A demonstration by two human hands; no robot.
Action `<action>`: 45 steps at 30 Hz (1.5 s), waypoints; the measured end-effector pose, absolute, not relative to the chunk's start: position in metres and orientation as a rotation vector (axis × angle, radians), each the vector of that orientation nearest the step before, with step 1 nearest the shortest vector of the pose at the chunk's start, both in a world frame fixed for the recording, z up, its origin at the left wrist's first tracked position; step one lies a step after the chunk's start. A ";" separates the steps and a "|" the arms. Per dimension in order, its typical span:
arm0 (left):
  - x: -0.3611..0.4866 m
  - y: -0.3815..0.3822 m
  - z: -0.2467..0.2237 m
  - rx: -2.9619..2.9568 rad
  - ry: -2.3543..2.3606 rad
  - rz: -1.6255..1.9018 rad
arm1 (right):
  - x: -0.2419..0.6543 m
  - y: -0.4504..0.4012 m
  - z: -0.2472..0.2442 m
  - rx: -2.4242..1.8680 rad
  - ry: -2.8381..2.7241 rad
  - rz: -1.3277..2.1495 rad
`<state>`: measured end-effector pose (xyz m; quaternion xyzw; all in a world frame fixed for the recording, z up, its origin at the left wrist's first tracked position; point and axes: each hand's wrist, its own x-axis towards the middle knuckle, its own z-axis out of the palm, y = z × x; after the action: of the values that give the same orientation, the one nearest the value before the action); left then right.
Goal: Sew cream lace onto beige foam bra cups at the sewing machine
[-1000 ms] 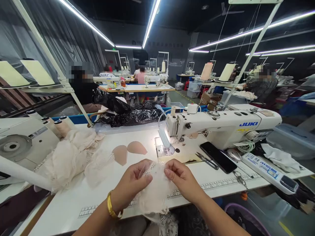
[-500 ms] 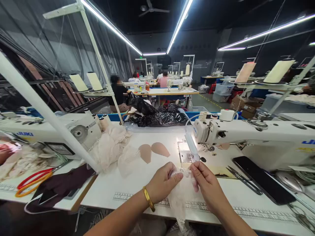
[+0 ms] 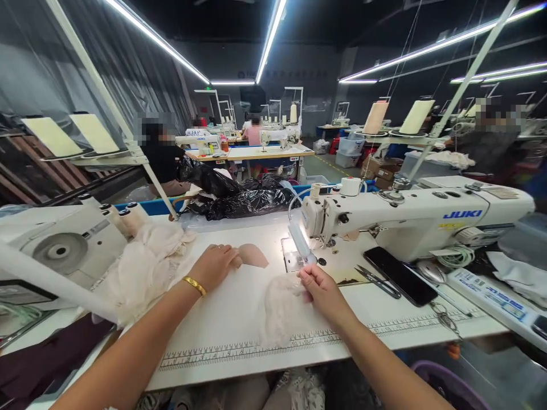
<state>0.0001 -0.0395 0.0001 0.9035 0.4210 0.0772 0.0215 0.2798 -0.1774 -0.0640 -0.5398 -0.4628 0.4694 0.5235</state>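
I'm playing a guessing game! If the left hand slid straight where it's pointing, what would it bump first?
Most likely the left hand would meet the tan piece just past its fingertips; whether they touch it is hard to tell.

On the worktop (image 3: 222, 322) to the right, a black phone (image 3: 400, 276) just beside dark snips (image 3: 386, 287), with a key ring (image 3: 444, 317) near its lower end; along the far edge, crumpled black plastic bags (image 3: 254, 202); above, a peach cone (image 3: 376, 118) beside a cream cone (image 3: 417, 118); farther back, cardboard boxes (image 3: 382, 169); overhead, strip lights (image 3: 272, 37).
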 end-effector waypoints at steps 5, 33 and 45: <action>0.005 -0.036 0.015 2.637 1.432 0.506 | 0.278 -0.181 -0.056 -1.272 -1.098 1.147; 0.075 -0.080 0.048 2.398 0.808 -0.066 | 0.283 -0.185 -0.064 -1.132 -1.015 1.146; 0.096 -0.091 0.042 2.499 0.528 0.091 | 0.273 -0.215 -0.027 -1.209 -1.561 0.783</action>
<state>0.0960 -0.0912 0.0423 0.9361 0.1978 0.0341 0.2889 0.2731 -0.2151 -0.0274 -0.4971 -0.6417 0.3220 0.4872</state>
